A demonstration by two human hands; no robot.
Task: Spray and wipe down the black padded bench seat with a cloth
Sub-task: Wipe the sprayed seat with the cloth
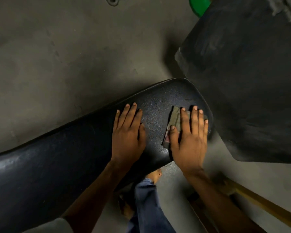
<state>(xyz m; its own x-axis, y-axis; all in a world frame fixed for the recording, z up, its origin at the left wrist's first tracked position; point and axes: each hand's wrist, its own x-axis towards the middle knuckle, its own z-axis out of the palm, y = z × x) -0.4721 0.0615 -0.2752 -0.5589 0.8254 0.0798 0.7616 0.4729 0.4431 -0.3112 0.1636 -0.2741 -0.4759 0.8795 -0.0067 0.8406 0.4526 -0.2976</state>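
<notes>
The black padded bench seat [60,152] runs from the lower left up to a rounded end at the centre. My left hand [128,132] lies flat on the padding, fingers spread, holding nothing. My right hand [190,138] presses flat on a folded grey-brown cloth [175,116] near the seat's rounded end, close to its right edge. Most of the cloth is hidden under my palm and fingers. No spray bottle is in view.
A second large black pad [252,73] stands tilted at the upper right, close to the seat's end. A green round object [198,4] peeks out behind it. My bare foot [155,175] and blue trouser leg [146,206] stand on the grey floor below. A wooden bar [262,206] crosses the lower right.
</notes>
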